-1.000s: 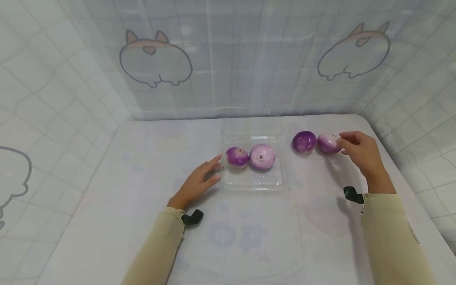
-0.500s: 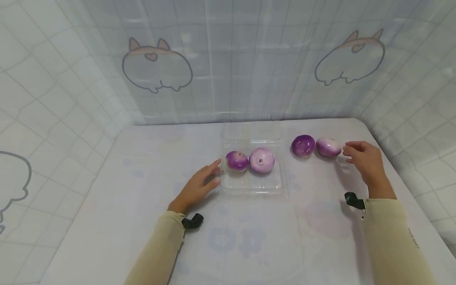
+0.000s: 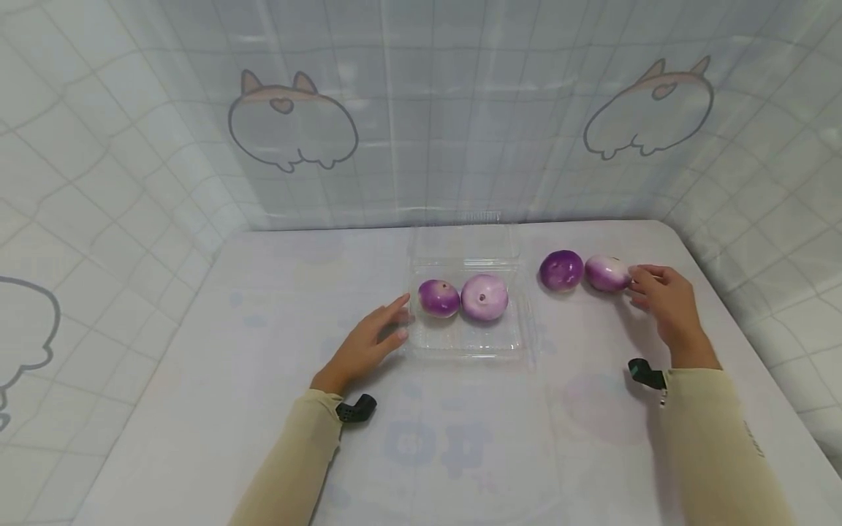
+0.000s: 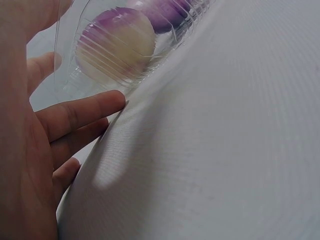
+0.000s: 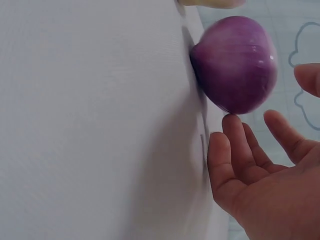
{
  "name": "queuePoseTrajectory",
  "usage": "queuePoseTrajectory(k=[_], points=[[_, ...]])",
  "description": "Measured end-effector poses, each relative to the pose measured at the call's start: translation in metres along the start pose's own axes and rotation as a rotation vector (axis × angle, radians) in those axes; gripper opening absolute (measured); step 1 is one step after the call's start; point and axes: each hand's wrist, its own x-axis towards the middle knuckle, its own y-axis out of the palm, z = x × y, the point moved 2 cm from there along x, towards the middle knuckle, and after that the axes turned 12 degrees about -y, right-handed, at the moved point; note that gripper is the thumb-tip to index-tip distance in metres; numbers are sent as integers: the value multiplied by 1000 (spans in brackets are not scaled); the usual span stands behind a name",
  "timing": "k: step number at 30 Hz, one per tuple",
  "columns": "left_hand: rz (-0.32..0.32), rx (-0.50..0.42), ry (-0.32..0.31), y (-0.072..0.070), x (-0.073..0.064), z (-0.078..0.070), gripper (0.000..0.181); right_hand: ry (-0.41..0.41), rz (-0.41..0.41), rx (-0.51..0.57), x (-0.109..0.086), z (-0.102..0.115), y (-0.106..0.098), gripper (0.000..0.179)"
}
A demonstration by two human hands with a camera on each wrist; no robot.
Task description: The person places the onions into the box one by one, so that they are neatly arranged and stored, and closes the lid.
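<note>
Two red onions, a small purple one (image 3: 438, 299) and a pale one (image 3: 484, 297), sit side by side in the lidded clear plastic box (image 3: 467, 340), whose lid is folded back. My left hand (image 3: 368, 340) rests at the box's left edge with its fingers extended; in the left wrist view an onion (image 4: 117, 45) shows through the ribbed clear wall. To the right of the box lie a dark purple onion (image 3: 561, 270) and a purple-white onion (image 3: 607, 273). At the latter's right side is my right hand (image 3: 667, 303), fingers loosely bent, fingertips at its edge and not wrapped round it.
The white table (image 3: 283, 453) has a faint pattern. A grey curtain (image 3: 460, 131) with animal outlines stands behind it, and tiled-pattern sheets hang at both sides. Each wrist wears a dark device (image 3: 357, 408).
My right hand first drew back to the right from the purple-white onion, then came back to its edge. The left hand keeps its place at the box. The head view has tilted slightly.
</note>
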Motion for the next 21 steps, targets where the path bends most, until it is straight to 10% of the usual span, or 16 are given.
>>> queuePoseTrajectory(k=[8, 21], points=[[0, 14, -14, 0, 0, -1, 66, -2, 40, -89, 4, -4, 7, 82], [0, 16, -17, 0, 1, -1, 65, -45, 99, -186, 4, -6, 12, 90]])
